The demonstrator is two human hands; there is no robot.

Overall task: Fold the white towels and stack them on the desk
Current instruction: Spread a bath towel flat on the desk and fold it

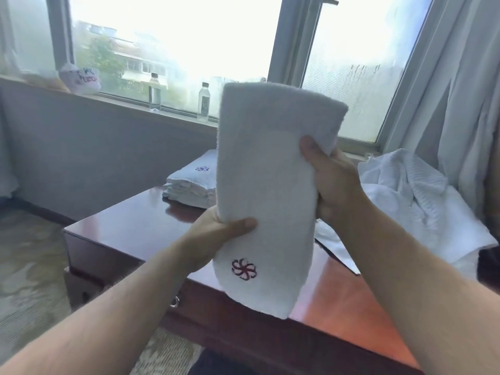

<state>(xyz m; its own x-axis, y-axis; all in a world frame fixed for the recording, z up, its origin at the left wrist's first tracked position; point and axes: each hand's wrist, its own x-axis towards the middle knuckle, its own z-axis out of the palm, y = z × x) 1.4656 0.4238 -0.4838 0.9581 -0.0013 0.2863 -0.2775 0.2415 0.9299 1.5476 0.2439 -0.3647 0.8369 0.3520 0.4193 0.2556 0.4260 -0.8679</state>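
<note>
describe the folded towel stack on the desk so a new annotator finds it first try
Start at the red-brown wooden desk below the window. On its far end, partly hidden behind the towel held up in both hands, lies the folded towel stack. Unlike the crumpled white pile to the right, it is flat and layered, with a small emblem on top.

Bare counter [130, 226] lies in front of the folded stack [192, 182], open for a hand to pass. Right of the stack, past the held towel [267, 185], loose white towels [422, 201] crowd that side. Behind the stack, two bottles [154, 92] stand on the sill.
</note>
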